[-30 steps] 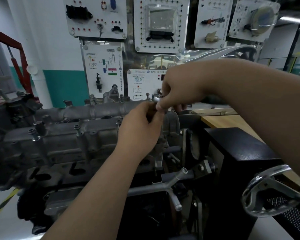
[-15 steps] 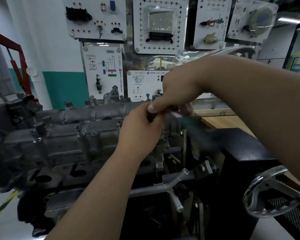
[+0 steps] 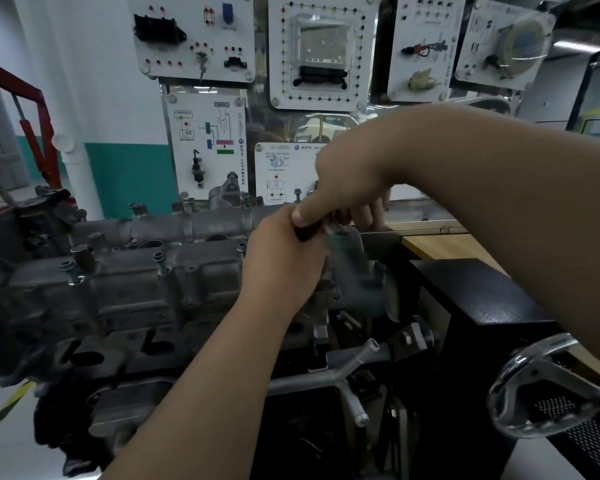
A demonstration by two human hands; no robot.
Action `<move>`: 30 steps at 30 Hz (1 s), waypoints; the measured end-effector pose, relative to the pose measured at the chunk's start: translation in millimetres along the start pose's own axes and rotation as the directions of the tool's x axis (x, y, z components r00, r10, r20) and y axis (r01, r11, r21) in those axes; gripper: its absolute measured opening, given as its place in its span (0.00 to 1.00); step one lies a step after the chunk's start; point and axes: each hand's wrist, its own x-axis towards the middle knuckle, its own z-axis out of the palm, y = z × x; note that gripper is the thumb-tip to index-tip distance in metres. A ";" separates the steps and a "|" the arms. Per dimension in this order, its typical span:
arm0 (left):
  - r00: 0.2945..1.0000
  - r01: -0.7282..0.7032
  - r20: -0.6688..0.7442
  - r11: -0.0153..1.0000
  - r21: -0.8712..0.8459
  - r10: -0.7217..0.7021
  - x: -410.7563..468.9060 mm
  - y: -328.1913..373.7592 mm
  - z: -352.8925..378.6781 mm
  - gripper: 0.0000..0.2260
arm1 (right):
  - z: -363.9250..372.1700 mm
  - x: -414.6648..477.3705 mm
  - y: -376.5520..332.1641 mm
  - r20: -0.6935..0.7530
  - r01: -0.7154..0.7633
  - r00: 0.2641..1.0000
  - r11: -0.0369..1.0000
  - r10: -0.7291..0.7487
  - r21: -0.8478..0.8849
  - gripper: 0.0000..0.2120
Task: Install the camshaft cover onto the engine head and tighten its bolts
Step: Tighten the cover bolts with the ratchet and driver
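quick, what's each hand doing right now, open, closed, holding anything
Left hand: closed at the cover's end; what it holds is hidden.
Right hand: closed on a blurred tool handle.

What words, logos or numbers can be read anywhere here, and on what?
No text can be read for certain.
Diagram panel: small labels, too blurred to read.
Lower panel: a round logo and a heading, too small to read.
Upper panels: tiny captions, unreadable.
Engine: no visible markings.
Left hand, right hand: grip a blurred tool, no label visible.
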 end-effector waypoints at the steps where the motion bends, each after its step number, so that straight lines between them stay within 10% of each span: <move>1: 1.000 -0.014 -0.012 0.999 -0.049 0.013 0.1 0.4 -0.6 0.05 | -2.8 -1.3 -0.8 -0.022 0.020 1.000 0.997 -0.022 -0.074 0.23; 4: 0.998 -0.057 -0.001 0.996 -0.061 0.057 -4.4 1.1 -3.4 0.06 | -7.2 -4.9 3.2 -0.116 0.046 0.990 0.959 -0.081 -0.278 0.14; 11: 0.998 0.008 -0.060 0.995 -0.099 -0.014 1.3 1.2 -0.2 0.04 | 2.5 4.8 0.7 0.014 -0.033 0.999 0.999 0.033 0.036 0.29; 18: 0.999 -0.035 -0.021 0.993 -0.111 0.033 -2.4 0.1 -2.3 0.05 | -1.9 -3.5 12.0 -0.148 0.084 0.984 0.992 -0.097 -0.092 0.10; 30: 0.994 -0.100 -0.037 0.995 -0.002 0.100 -5.4 -0.6 -0.3 0.07 | -0.2 -0.9 8.2 -0.068 0.082 0.994 0.992 -0.088 -0.097 0.18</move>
